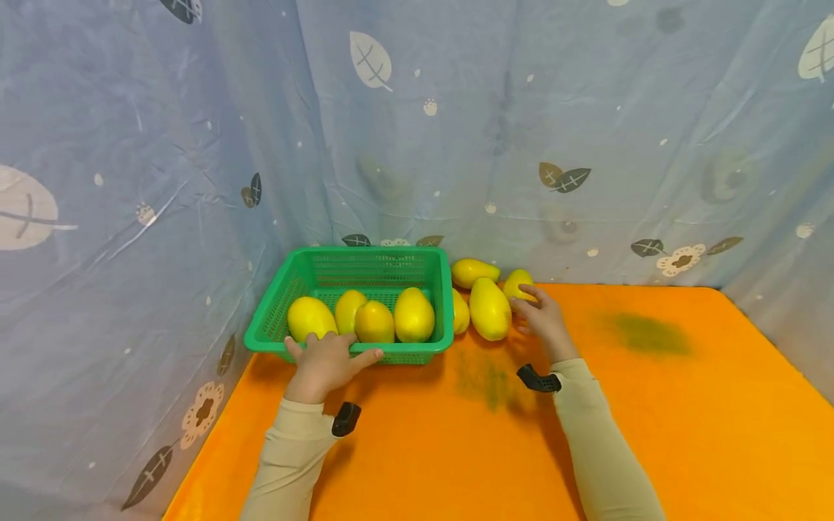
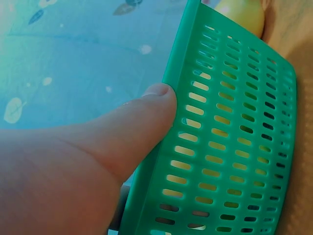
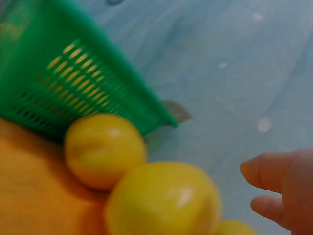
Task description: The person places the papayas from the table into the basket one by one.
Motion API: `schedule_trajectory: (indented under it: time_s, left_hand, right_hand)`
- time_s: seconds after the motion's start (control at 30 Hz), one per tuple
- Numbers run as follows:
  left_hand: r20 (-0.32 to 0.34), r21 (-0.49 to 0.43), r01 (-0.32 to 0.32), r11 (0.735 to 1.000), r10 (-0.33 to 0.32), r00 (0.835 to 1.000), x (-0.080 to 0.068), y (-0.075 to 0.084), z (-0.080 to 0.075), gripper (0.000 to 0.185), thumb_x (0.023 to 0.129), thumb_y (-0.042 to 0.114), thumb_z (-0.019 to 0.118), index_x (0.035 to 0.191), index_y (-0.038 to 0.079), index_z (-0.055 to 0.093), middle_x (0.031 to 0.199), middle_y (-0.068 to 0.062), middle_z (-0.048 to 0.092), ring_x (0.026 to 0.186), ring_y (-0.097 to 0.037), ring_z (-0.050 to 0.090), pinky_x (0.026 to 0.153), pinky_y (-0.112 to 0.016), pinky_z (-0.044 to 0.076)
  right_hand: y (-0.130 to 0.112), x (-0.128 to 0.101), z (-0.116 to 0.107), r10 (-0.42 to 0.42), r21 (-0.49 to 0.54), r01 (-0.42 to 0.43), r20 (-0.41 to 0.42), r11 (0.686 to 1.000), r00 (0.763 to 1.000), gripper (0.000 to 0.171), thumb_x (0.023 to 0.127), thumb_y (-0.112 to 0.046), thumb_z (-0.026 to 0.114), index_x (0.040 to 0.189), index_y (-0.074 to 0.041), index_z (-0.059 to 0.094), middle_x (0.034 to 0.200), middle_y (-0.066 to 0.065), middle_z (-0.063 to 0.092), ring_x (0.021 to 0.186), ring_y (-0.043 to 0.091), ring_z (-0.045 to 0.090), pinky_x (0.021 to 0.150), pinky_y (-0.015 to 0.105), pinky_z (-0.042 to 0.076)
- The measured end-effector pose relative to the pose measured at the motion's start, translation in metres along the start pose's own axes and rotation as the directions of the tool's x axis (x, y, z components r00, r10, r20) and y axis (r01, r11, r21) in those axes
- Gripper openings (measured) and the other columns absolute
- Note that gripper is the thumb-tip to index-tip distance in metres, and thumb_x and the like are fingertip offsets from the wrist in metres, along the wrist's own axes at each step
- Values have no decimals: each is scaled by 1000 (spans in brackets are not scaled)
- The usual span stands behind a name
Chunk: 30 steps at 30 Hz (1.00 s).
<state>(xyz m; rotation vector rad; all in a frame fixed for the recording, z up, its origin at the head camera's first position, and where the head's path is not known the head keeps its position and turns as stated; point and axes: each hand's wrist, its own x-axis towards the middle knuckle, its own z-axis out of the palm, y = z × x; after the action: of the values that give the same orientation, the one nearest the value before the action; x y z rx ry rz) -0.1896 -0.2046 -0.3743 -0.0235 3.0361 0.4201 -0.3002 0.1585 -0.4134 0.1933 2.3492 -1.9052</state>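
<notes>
Orange surface (image 1: 651, 405) in a corner, closed on the back and on both sides by a pale blue cloth (image 1: 130, 145) printed with leaves and small flowers; two dull greenish stains on the orange, one near the middle, one more to the right. Green plastic basket (image 1: 287, 289) with slotted walls at the back left of the surface, close to the cloth, with four yellow mangoes (image 1: 374, 318) lying in a row inside. Left hand (image 1: 326, 362) on the near rim of the basket, thumb on the outer wall just under the rim as seen from the left wrist view, fingers (image 1: 365, 356) laid over the rim and slightly spread. Four more loose mangoes (image 1: 489, 307) on the surface just to the right of the basket, lying close together, one of them against the basket wall. Right hand (image 1: 544, 318) beside this group, fingers loosely bent and a little spread, fingertips touching the rightmost mango (image 1: 517, 282); not closed around it, nothing pinched. Beige sleeves on both forearms, each with a small black device at the wrist. Right wrist view blurred, only two mangoes, a basket corner and two fingertips to make out.
</notes>
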Motion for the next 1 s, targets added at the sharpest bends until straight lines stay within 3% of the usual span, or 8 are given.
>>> schedule_trajectory:
  time_s: [0.1, 0.2, 0.37, 0.6, 0.8, 1.0]
  left_hand:
    - [-2, -7, -2, 1000, 2, 1000, 0, 0, 1, 70, 94, 66, 59, 137, 12, 66, 128, -25, 65, 125, -60, 48, 107, -89, 3]
    - [-8, -10, -2, 1000, 2, 1000, -1, 1, 2, 69, 93, 66, 59, 136, 12, 67, 127, -25, 66, 124, -60, 48, 107, -89, 3]
    - [-15, -8, -6, 1000, 6, 1000, 0, 1, 1, 69, 93, 66, 60, 137, 12, 66, 128, -25, 66, 125, -60, 48, 107, -89, 3]
    - [-17, -5, -3, 1000, 3, 1000, 0, 1, 1, 67, 94, 64, 60, 135, 12, 67, 126, -25, 66, 124, -60, 49, 107, -89, 4]
    - [-11, -7, -5, 1000, 5, 1000, 0, 1, 1, 68, 94, 65, 60, 136, 12, 67, 127, -25, 66, 124, -60, 49, 107, -89, 3]
    - [-11, -16, -1, 1000, 1, 1000, 0, 1, 1, 68, 94, 64, 61, 135, 11, 67, 129, -25, 65, 123, -59, 49, 107, -89, 2]
  right_hand:
    - [10, 6, 10, 10, -82, -7, 41, 997, 999, 66, 105, -36, 56, 161, -14, 31, 158, 24, 41, 130, 37, 54, 81, 32, 60]
    - [16, 9, 17, 12, -92, -8, 48, 996, 999, 69, 103, -38, 59, 161, -12, 31, 159, 23, 39, 128, 36, 54, 73, 29, 60]
    - [22, 9, 26, -8, -24, 9, 16, 1000, 1000, 74, 101, -39, 63, 160, -9, 29, 157, 23, 38, 130, 37, 51, 73, 30, 59]
    - [23, 9, 35, -28, 52, 29, -32, 998, 999, 74, 98, -27, 68, 157, -5, 29, 153, 24, 38, 127, 37, 52, 69, 31, 62]
    - [21, 5, 33, 6, 72, -5, -15, 997, 1000, 71, 100, -29, 64, 158, -8, 27, 159, 22, 33, 130, 37, 49, 71, 27, 58]
    - [3, -7, 26, -9, 169, 5, 22, 986, 1000, 72, 103, -32, 59, 161, -13, 22, 162, 21, 30, 117, 29, 53, 73, 27, 55]
